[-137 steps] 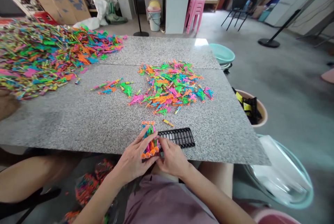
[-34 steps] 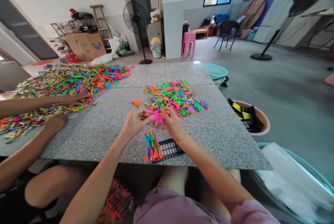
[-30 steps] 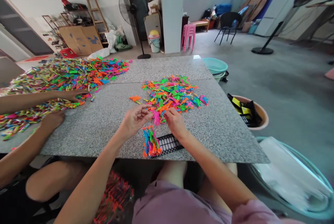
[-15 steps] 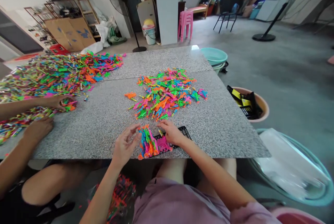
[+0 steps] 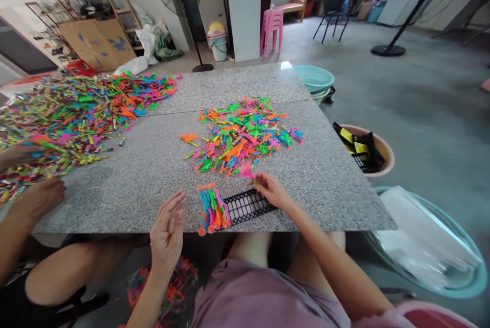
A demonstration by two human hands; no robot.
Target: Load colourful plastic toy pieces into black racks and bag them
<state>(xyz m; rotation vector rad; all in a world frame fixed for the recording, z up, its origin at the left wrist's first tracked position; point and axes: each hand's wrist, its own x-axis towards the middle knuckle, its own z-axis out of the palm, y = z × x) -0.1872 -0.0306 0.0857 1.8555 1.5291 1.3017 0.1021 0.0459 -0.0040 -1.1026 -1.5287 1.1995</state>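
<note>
Pinching bright-pink toy [image 5: 246, 169] (blurred, wide end outward), right fingers [image 5: 260, 179] closed; left fingers [image 5: 169, 206] loosely parted, empty.

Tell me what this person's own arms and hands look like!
The left hand and right hand wear no gloves, and I see no rings or bracelets. The left forearm and right forearm are bare. A bit of mauve sleeve shows on the right arm.

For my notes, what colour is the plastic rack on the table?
The plastic rack is black, seen best in the head view.
</note>
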